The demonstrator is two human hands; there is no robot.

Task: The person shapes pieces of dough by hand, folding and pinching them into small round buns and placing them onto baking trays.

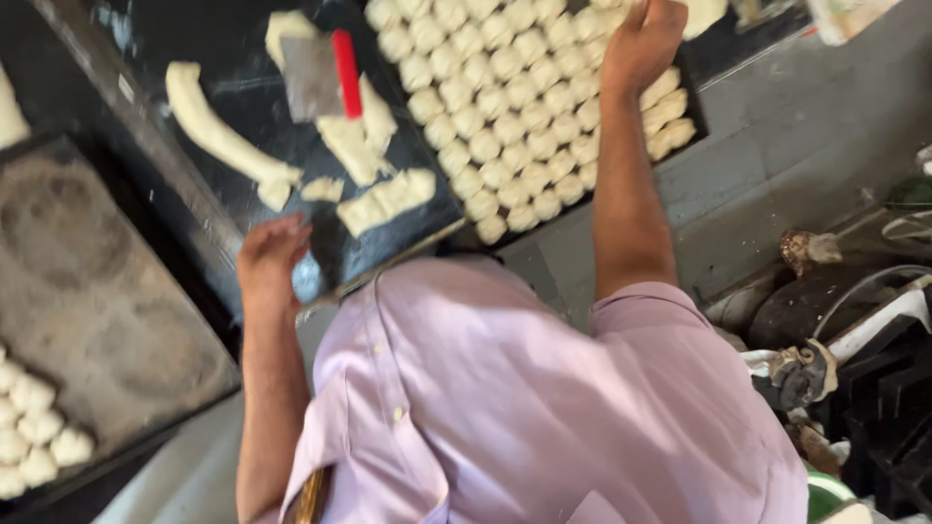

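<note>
My left hand (269,258) rests on the near edge of a black work board (233,58), fingers bent, holding nothing. Just beyond it lie cut dough chunks (386,200), a long dough roll (216,128) and a metal scraper with a red handle (328,70). My right hand (641,41) reaches over a dark tray (691,105) packed with several rows of small dough balls (515,107). Its fingertips touch the far rows and are turned away from me. My lilac shirt (544,408) fills the bottom of the view.
At the left, a flour-dusted baking tray (92,291) holds a few dough balls (34,437) in its near corner. A grey countertop (757,184) runs to the right. Dark metal parts and cloths (854,349) crowd the right edge.
</note>
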